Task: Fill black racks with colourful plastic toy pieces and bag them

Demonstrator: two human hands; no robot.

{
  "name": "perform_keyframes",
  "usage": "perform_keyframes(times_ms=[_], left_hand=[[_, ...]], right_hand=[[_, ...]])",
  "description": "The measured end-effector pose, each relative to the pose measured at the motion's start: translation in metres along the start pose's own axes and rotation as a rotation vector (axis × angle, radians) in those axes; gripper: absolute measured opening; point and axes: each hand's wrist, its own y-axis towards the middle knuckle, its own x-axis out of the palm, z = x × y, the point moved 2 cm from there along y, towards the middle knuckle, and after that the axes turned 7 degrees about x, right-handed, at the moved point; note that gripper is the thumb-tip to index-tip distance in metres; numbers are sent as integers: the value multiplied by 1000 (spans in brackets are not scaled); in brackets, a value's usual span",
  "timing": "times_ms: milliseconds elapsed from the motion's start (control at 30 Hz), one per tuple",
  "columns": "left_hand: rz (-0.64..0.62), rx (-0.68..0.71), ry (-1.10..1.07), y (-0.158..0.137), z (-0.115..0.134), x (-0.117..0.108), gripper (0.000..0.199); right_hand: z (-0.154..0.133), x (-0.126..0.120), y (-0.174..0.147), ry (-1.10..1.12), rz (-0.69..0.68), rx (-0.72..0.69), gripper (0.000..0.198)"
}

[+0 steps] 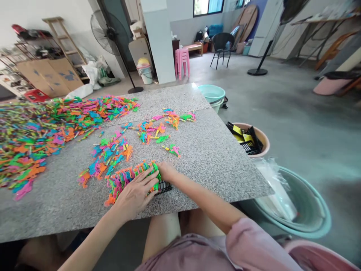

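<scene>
A small black plastic basket point(165, 187) near the front edge of the table holds a tight row of small, flat plastic toys point(124, 178) in pink, orange, green and blue. My left hand point(135, 192) lies across the near side of the row, its fingers stretched out over the toys. At the basket's right end is my right hand point(166, 172), touching the green toys there; its fingertips are hidden behind them. Just beyond the basket, a loose cluster of the same toys point(113, 152) is spread out, with smaller groups point(152, 131) farther back.
A large heap of toys point(56, 128) covers the left of the speckled stone table point(214, 158). Beside its right edge stand a pink basin point(266, 141) of black baskets and a green tub point(318, 210) with plastic bags point(282, 195). A fan point(111, 34) stands behind.
</scene>
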Motion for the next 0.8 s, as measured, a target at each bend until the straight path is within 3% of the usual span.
perform_keyframes(times_ms=[133, 267, 400, 533, 633, 733, 800], left_hand=[[-14, 36, 18, 2, 1, -3, 25], [-27, 22, 29, 4, 2, -5, 37], [-20, -31, 46, 7, 5, -2, 38], [-26, -59, 53, 10, 8, -3, 36], [-24, -7, 30, 12, 9, -5, 36], [-55, 12, -10, 11, 7, -4, 34], [-63, -20, -34, 10, 5, -2, 28]], right_hand=[[3, -1, 1, 28, 14, -11, 23], [22, -12, 23, 70, -5, -128, 26], [43, -30, 62, -67, 239, 69, 32], [37, -34, 81, -77, 273, 88, 48], [48, -50, 71, 136, 414, 109, 47], [89, -67, 35, 363, 515, 177, 28], [124, -66, -1, 678, 540, 285, 14]])
